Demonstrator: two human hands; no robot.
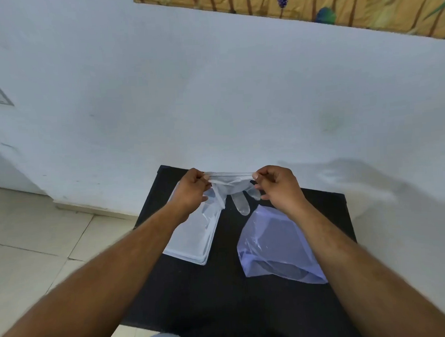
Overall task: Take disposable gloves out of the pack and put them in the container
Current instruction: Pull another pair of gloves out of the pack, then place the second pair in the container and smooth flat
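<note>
A clear disposable glove point(236, 190) hangs stretched between both hands above the far part of the black table point(222, 292). My left hand point(191, 190) pinches its left cuff edge and my right hand point(279, 186) pinches the right edge; the glove's fingers dangle downward. Below my left hand lies a flat, clear rectangular container point(194, 236), partly hidden by my left forearm. A crumpled bluish-purple plastic pack point(274, 245) lies on the table under my right forearm.
The small black table stands against a white wall point(213, 104). Pale floor tiles point(27, 243) lie to the left. A patterned hanging point(336, 2) is high on the wall.
</note>
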